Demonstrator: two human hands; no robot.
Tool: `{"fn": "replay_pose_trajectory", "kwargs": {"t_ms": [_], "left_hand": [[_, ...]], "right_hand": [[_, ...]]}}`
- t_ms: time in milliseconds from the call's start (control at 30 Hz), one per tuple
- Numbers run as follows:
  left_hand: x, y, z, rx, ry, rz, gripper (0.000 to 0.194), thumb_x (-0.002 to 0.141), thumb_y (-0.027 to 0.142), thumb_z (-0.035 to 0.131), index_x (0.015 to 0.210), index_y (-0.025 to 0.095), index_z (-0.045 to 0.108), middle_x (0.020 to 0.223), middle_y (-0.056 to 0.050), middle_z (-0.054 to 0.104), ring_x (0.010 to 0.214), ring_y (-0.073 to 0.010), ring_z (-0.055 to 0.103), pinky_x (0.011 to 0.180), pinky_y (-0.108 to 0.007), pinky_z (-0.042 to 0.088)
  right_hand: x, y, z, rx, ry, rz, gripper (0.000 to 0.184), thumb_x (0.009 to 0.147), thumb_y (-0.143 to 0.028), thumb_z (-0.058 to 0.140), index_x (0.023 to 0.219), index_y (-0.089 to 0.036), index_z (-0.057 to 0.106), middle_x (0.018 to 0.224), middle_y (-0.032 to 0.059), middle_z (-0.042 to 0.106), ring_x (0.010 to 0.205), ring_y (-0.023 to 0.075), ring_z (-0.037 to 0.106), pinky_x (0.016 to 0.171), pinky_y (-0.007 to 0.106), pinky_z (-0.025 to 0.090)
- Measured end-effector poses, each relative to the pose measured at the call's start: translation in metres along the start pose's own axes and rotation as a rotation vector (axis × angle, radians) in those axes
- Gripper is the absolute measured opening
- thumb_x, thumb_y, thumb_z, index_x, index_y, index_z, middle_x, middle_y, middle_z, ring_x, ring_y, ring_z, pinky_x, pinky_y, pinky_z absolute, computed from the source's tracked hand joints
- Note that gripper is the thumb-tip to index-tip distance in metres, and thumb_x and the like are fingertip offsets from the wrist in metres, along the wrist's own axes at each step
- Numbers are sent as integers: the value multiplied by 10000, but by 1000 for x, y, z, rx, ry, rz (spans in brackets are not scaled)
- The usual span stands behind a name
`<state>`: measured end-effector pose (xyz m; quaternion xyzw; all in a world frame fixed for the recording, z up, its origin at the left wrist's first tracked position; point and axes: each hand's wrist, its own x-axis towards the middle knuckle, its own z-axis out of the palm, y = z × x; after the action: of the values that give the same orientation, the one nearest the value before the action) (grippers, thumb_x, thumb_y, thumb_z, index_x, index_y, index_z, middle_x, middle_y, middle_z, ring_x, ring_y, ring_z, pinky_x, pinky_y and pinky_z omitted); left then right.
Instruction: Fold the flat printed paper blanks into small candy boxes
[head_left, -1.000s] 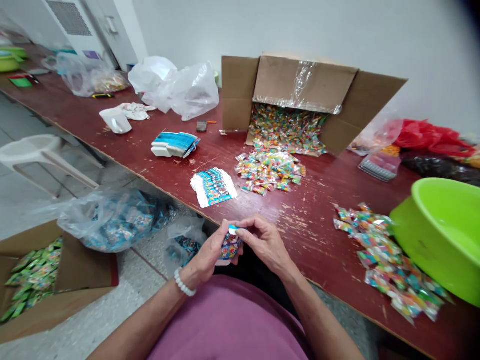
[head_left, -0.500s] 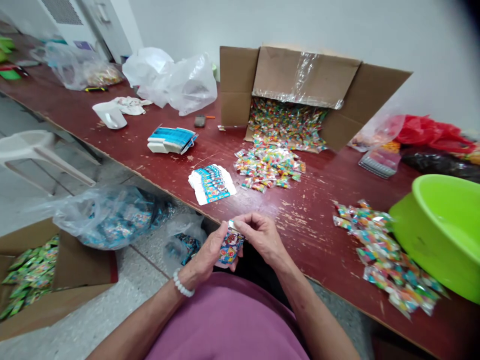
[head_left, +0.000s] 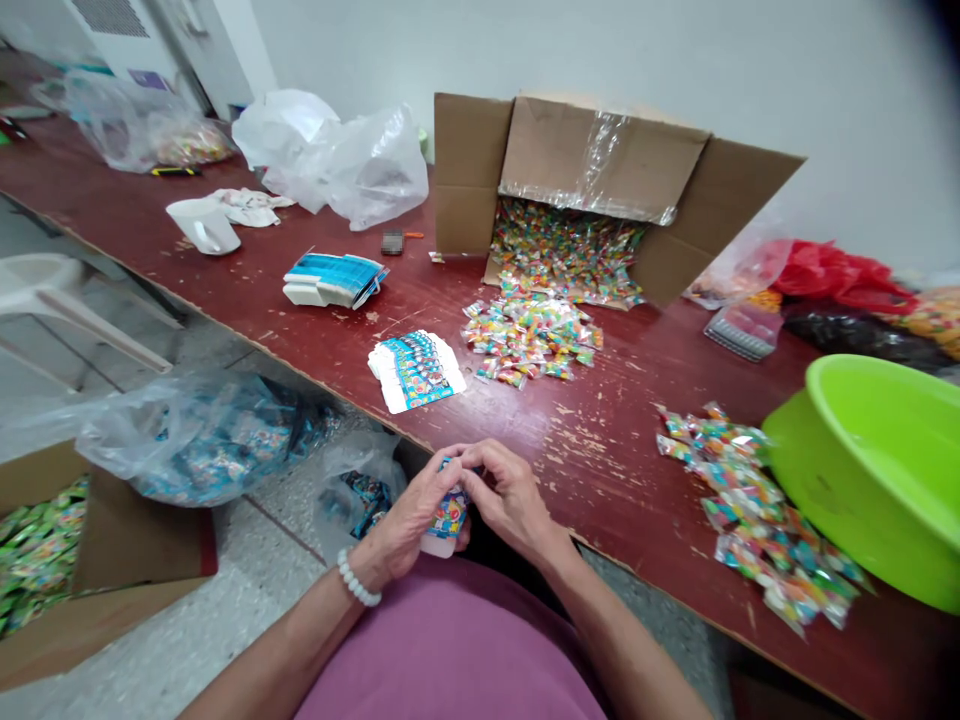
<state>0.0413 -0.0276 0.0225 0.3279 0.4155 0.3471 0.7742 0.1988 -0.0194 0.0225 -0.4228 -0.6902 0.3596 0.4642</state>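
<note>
My left hand (head_left: 405,522) is wrapped round a small printed candy box (head_left: 450,516), blue with colourful pictures, just over my lap at the table's front edge. The box's pale lower end shows below the fingers. My right hand (head_left: 511,497) is closed at the upper end of the same box, thumb and fingertips pressed on it; they hide most of that end. Beyond my hands, flattened blue-and-white cartons (head_left: 420,372) lie fanned out on the table. A heap of wrapped candies (head_left: 531,342) is behind and to the right of them.
An open cardboard box (head_left: 604,160) spills candies at the back. On the right stands a green basin (head_left: 840,480) beside more wrapped candies (head_left: 757,520). A blue carton stack (head_left: 336,280) and white mug (head_left: 204,226) sit left. Filled bags (head_left: 202,450) are below the table edge.
The view has shifted slightly. The white flap visible at the box's top is now covered by my right fingers, which have curled closer to my left hand. The box's pale lower end shows more.
</note>
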Motion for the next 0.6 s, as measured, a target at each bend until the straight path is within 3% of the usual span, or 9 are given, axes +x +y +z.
{"fn": "replay_pose_trajectory", "kwargs": {"t_ms": [67,133,167,233,300,467,600], "left_hand": [[-1,1,-7,-28,-21,-19,557,899,474,680,1379,250,505,959,-47,712,720,-152,700,625,-224,540],[-3,1,-17,-62,-20,-57,507,889,417,711,1320,208,544,1014,-86,725,861,-183,719,740,-243,550],[-3,0,-23,-76,-11,-76,484,876,402,731,1279,193,564,1040,-102,726,883,-190,719,760,-249,549],[-5,-4,-37,-94,32,-111,463,833,392,778,1205,187,594,1080,-112,724,835,-184,716,724,-252,545],[-7,-11,-54,-96,105,-130,494,773,394,833,1164,191,609,1087,-99,722,788,-173,711,688,-247,537],[-19,-29,-91,-17,287,-139,583,678,430,897,1136,178,640,814,-6,699,651,-112,650,596,-192,482],[-23,-26,-110,70,340,-146,618,633,475,908,1090,151,647,763,-11,704,615,-121,636,558,-198,477]], "right_hand": [[17,15,-13,-118,-61,51,180,987,-286,554,895,-217,693,864,20,727,775,172,678,725,278,523],[41,34,-29,-381,11,63,197,991,-281,522,991,-210,705,960,51,742,873,203,684,792,313,529],[53,44,-37,-567,70,56,205,977,-258,527,1073,-200,699,1078,84,736,986,228,672,877,349,518],[74,62,-50,-701,96,64,266,928,-198,578,1173,-159,675,1224,152,693,1161,292,599,1027,446,434],[84,75,-56,-769,77,81,290,914,-175,592,1194,-151,665,1277,173,664,1213,323,546,1058,491,386],[71,80,-57,-928,4,142,165,969,-237,546,1032,-158,676,1090,156,669,1070,314,547,956,432,423],[56,64,-57,-1033,-52,190,255,976,-172,486,1199,-130,603,1092,159,622,968,289,563,843,379,443]]}}
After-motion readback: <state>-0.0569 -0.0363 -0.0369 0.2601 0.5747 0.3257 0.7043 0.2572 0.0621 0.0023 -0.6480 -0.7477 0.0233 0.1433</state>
